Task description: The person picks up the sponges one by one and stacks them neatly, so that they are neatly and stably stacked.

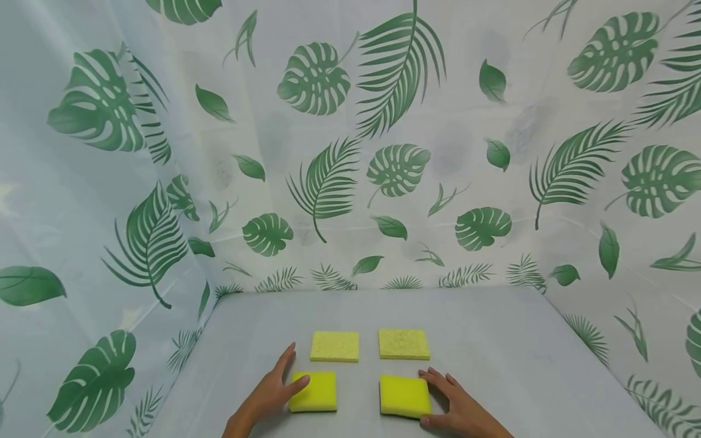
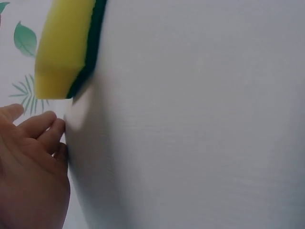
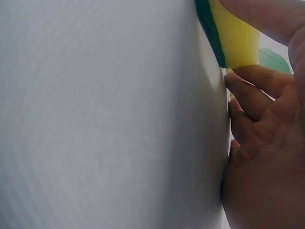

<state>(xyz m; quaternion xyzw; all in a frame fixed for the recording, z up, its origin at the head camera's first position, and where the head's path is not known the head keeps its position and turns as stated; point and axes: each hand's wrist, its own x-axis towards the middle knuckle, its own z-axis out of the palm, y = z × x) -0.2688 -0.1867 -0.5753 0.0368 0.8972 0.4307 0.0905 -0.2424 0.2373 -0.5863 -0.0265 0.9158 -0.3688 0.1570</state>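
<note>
Tabletop (image 1: 358, 395), left hand (image 1: 271, 389), sponge (image 1: 319, 393): contact unclear

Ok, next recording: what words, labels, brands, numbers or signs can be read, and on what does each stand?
None: no readable text in any view.
Near left sponge, near right sponge: no lettering visible.
Far left sponge, far right sponge: speckled, no lettering visible.
Backdrop: printed leaves only.

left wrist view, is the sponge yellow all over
No, the sponge has a dark green layer along one side.
</note>
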